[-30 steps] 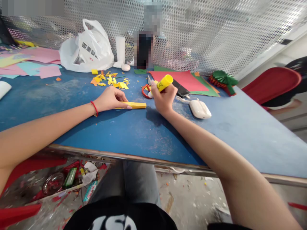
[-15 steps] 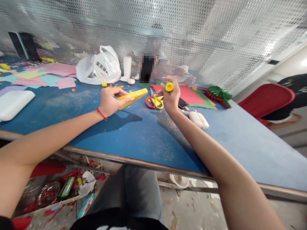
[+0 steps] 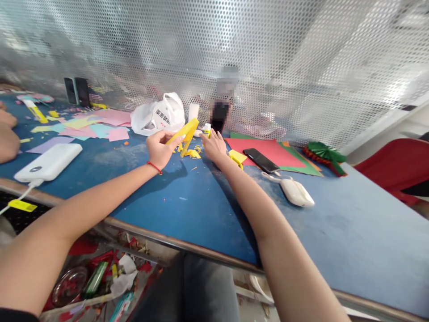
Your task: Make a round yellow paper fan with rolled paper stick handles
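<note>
I see right hand (image 3: 215, 146) shifted toward the tabletop's (image 3: 161, 203) back edge, at the glue stick (image 3: 207, 130); can't tell if gripping. Left hand (image 3: 161, 148) still pinches yellow paper (image 3: 191, 127), raised, folds splayed beyond the pinch.

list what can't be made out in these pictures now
All in the head view:
Glue stick: lower part, and whether it's held, hidden by the right grip.
Scissors: mostly hidden by the right forearm.
White bag: contents, hidden by its sides.
Another person: mostly cut off by the left edge.
</note>
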Action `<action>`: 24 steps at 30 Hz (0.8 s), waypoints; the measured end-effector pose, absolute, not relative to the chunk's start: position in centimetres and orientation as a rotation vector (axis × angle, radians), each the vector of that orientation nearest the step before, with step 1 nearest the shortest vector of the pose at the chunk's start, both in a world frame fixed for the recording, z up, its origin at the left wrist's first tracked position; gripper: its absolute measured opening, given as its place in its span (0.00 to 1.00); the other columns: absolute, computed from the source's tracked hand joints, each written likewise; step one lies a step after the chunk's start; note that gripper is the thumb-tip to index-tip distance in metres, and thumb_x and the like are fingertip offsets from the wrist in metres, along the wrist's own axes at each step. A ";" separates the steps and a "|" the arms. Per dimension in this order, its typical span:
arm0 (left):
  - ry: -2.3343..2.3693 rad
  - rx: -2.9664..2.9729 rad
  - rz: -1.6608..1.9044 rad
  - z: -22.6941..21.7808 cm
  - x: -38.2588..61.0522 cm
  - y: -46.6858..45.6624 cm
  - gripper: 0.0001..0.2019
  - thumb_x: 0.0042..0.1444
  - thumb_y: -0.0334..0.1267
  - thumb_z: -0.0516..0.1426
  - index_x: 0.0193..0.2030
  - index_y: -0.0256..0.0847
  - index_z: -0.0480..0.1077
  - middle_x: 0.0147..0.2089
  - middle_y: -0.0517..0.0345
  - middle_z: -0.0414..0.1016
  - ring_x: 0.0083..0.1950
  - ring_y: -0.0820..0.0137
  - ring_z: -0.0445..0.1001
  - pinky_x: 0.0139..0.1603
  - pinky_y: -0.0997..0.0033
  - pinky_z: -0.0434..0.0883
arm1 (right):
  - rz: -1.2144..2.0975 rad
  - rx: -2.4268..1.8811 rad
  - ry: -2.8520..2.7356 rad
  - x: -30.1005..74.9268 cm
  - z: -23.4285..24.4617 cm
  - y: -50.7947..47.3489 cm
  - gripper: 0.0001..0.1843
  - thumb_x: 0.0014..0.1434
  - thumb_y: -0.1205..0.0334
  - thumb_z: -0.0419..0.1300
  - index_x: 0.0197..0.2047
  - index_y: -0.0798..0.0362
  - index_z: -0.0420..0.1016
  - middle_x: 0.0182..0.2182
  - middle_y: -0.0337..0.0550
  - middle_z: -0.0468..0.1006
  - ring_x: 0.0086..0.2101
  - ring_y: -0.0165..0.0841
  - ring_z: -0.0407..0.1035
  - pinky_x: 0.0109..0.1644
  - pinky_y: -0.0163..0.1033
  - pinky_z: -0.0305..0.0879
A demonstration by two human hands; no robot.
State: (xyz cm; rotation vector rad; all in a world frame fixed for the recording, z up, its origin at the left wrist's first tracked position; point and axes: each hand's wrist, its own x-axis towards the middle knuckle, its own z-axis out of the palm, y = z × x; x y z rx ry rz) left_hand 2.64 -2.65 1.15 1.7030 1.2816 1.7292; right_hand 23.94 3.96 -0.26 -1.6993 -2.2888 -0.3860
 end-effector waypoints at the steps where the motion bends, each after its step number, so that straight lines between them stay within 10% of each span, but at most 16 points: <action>1: 1.287 1.692 1.720 1.0 2.5 -2.4 0.23 0.48 0.64 0.68 0.35 0.46 0.76 0.34 0.60 0.82 0.36 0.69 0.74 0.40 0.61 0.71 | -0.393 -1.742 -2.289 23.8 -0.4 4.4 0.26 0.77 0.65 0.44 0.72 0.53 0.70 0.74 0.64 0.66 0.74 0.47 0.58 0.77 0.54 0.50; 6: 1.385 1.766 1.470 0.8 2.5 -1.9 0.29 0.48 0.76 0.59 0.29 0.50 0.73 0.28 0.55 0.81 0.43 0.62 0.77 0.38 0.58 0.66 | -0.395 -1.831 -2.308 23.9 -1.1 4.7 0.24 0.77 0.65 0.45 0.67 0.53 0.74 0.55 0.61 0.83 0.62 0.46 0.71 0.74 0.54 0.53; 14: 1.343 1.686 1.425 1.5 2.0 -1.7 0.33 0.41 0.82 0.57 0.18 0.53 0.58 0.14 0.57 0.56 0.45 0.61 0.75 0.40 0.56 0.61 | -0.399 -1.917 -2.323 23.5 -1.3 3.7 0.26 0.79 0.55 0.45 0.68 0.56 0.73 0.63 0.66 0.78 0.70 0.57 0.64 0.77 0.64 0.40; 24: 1.113 1.242 1.797 -0.6 1.4 1.9 0.30 0.36 0.72 0.72 0.28 0.52 0.70 0.26 0.65 0.73 0.31 0.74 0.67 0.31 0.68 0.67 | -0.414 -1.953 -2.389 23.3 -1.1 2.1 0.30 0.80 0.50 0.47 0.80 0.45 0.62 0.59 0.63 0.82 0.65 0.61 0.71 0.74 0.77 0.37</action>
